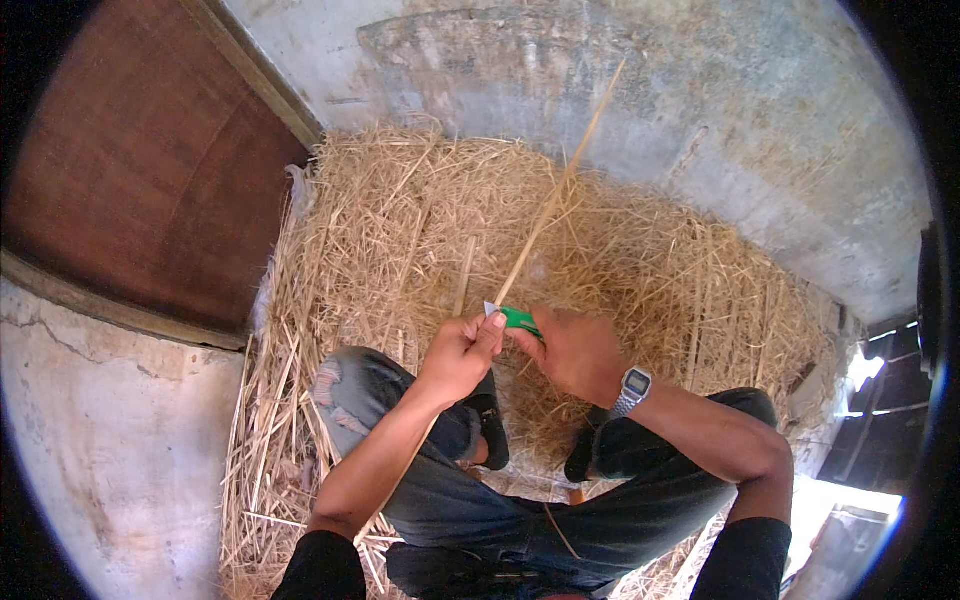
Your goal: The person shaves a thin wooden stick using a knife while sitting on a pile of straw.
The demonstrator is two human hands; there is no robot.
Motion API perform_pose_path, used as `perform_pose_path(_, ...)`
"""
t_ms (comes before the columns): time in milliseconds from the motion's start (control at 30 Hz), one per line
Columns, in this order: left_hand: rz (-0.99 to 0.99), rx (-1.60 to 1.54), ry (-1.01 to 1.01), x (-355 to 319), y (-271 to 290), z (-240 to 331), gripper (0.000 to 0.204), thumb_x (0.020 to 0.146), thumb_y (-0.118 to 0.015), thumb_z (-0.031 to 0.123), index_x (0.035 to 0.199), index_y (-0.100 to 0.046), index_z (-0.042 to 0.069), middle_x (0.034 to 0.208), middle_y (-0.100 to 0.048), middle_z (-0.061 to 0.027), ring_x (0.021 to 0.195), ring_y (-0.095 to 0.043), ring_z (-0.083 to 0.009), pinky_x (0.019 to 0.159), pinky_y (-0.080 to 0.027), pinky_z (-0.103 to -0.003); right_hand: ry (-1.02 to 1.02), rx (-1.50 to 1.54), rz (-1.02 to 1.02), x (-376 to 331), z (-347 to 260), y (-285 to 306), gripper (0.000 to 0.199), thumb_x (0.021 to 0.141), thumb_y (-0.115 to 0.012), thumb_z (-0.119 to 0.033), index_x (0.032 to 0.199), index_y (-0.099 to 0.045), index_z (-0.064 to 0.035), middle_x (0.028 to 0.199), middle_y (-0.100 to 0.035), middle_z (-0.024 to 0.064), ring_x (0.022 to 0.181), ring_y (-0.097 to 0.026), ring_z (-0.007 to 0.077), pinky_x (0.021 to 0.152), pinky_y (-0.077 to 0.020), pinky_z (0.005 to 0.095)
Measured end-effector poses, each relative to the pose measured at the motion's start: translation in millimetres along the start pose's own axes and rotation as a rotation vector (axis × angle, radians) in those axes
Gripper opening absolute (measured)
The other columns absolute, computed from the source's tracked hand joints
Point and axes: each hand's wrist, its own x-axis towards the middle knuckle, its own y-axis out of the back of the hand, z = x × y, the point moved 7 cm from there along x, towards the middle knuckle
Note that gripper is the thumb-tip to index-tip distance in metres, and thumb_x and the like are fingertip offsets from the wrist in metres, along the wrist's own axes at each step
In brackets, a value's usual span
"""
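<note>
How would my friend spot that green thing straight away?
Find the big heap of thin, straw-coloured strips. Over it, the bare right hand beside a silver wristwatch holds a small bright-green cutter with a silvery blade. Its green stands out against the pale strips.

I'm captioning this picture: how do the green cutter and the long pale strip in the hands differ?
The green cutter is short, while the pale strip is long and thin. The cutter has a green handle; the strip is straw-coloured all along. The right hand grips the cutter, whereas the left hand holds the strip. Both are hand-held.
</note>
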Motion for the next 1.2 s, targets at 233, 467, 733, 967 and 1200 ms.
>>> perform_pose_path(233,-0.257,-0.348,0.036,-10.0,-5.2,3.0,0.032,0.11,-0.046,0.03,0.103,-0.06,0.002,0.062,-0.039,0.0048,0.053,-0.036,-0.0048,0.048,-0.027,-0.024,-0.049,0.382,-0.018,8.3,16.6,-3.8,0.047,0.101,-0.053,-0.047,0.094,-0.063,-0.0016,0.068,-0.063,0.0232,0.062,-0.065,0.0413,0.058,-0.049,0.0506)
perform_pose_path(467,-0.266,-0.236,-0.036,-21.6,3.9,-1.7,0.032,0.11,-0.047,0.025,0.119,-0.059,-0.003,0.064,-0.042,0.0035,0.052,-0.038,-0.0053,0.047,-0.031,-0.024,-0.228,0.257,0.066,30.1,52.4,32.0,0.049,0.101,-0.055,-0.044,0.087,-0.065,0.0015,0.067,-0.06,0.024,0.058,-0.059,0.0381,0.057,-0.0457,0.0463)
perform_pose_path(733,-0.142,-0.181,-0.177,-21.4,4.8,5.9,0.031,0.108,-0.05,0.022,0.108,-0.063,-0.006,0.052,-0.042,0.0044,0.044,-0.033,-0.0035,0.043,-0.025,-0.024,-0.195,-0.009,0.165,36.9,68.1,60.0,0.056,0.1,-0.052,-0.052,0.08,-0.066,-0.001,0.066,-0.063,0.0253,0.064,-0.065,0.0441,0.061,-0.0504,0.0545)
perform_pose_path(967,-0.183,-0.209,-0.09,-27.5,6.5,-5.5,0.03,0.109,-0.049,0.023,0.108,-0.064,-0.004,0.054,-0.037,0.0067,0.046,-0.031,-0.0029,0.044,-0.023,-0.024,-0.081,-0.126,0.087,32.4,64.4,65.0,0.053,0.099,-0.052,-0.053,0.085,-0.068,-0.0048,0.065,-0.065,0.0214,0.061,-0.066,0.0423,0.056,-0.0518,0.0519)
perform_pose_path(1200,-0.2,-0.244,-0.111,-25.0,3.5,-13.7,0.03,0.11,-0.047,0.023,0.108,-0.064,-0.003,0.054,-0.034,0.0071,0.045,-0.028,-0.0027,0.043,-0.02,-0.025,-0.131,-0.237,0.302,33.1,107.0,48.4,0.047,0.099,-0.056,-0.045,0.085,-0.067,-0.0015,0.063,-0.061,0.022,0.059,-0.065,0.0362,0.057,-0.0496,0.0484)
